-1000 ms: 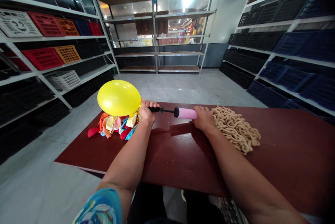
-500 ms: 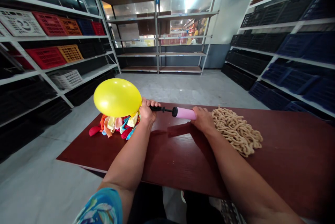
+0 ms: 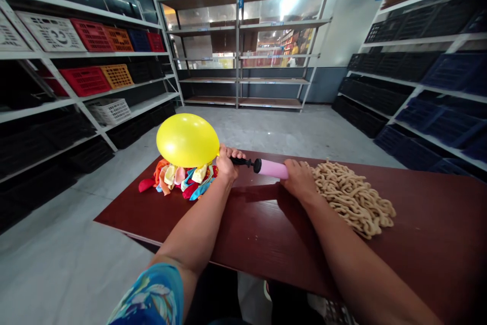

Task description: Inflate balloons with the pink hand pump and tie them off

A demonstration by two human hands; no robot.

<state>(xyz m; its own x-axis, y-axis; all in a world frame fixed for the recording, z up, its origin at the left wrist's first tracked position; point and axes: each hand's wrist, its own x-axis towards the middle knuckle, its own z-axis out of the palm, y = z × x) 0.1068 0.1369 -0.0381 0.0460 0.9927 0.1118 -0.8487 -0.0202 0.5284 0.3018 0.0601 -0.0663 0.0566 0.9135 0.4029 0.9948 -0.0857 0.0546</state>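
A pink and black hand pump is held level above the table between my two hands. My left hand is closed around its black end and the neck of an inflated yellow balloon; the fingers hide where the two meet. Around the far end of the pink barrel, my right hand is wrapped. Limp balloons in several colours lie in a pile below the yellow one. To the right of my right hand, a heap of beige rope rests on the table.
The dark red table stands in front of me. White shelving with red crates is on the left, and racks of dark blue crates are on the right. Across the grey floor stands a metal shelf unit.
My hands have come closer together, and less of the pump's black rod shows between them. The whole view has shifted, so everything sits further right.
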